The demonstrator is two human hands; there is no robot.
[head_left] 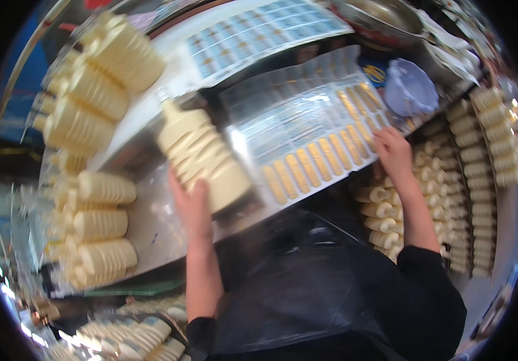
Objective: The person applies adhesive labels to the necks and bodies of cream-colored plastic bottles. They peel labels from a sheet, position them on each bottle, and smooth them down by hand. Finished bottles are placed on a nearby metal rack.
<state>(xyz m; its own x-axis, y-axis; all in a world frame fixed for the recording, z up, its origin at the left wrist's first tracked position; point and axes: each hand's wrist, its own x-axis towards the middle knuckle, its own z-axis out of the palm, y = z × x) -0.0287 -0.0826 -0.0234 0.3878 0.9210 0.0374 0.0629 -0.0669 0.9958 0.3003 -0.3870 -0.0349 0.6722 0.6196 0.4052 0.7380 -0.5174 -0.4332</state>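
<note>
The left hand (194, 207) grips a tight bundle of cream-yellow plastic bottles with narrow necks (203, 155), its fingers closed around the bundle's lower end, which it holds tilted above the near edge of the pale metal worktop (150, 222). The right hand (393, 151) rests on the right end of a shiny silver sheet of golden-yellow oblong labels (313, 135) lying flat on the worktop, fingers curled down onto the sheet's edge; whether they pinch a label cannot be told. A second sheet with blue and white labels (253, 39) lies farther back. More bundles of the same cream bottles (99, 90) are stacked on the left of the worktop, and rows of loose cream bottles (469, 174) fill the area to the right, below the right forearm. A pale lilac plastic jug (411, 87) stands just beyond the label sheet
</note>
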